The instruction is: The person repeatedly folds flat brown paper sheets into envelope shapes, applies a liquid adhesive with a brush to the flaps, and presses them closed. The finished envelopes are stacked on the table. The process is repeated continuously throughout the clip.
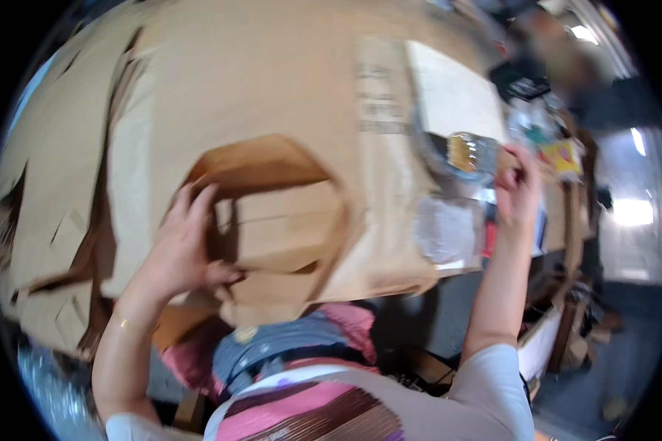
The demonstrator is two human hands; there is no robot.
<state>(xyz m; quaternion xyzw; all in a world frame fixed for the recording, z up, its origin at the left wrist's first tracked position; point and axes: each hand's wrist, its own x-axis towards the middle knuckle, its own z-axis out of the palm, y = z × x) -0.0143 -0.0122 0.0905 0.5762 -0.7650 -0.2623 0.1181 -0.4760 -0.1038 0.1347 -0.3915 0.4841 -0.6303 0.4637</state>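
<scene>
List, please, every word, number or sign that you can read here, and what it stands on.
Nothing here is readable.
Brown paper: dark printing, too blurred to read.
Black object: pale marks, too blurred.
Yellow box: any print too small and blurred.
Open paper bag: no print visible.

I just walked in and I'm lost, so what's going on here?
A person's spread left hand touches the edge of an open brown paper bag, which lies on flat brown paper. The right hand grips what looks like a golden-bristled flat brush, blurred, near a flat white panel.
</scene>
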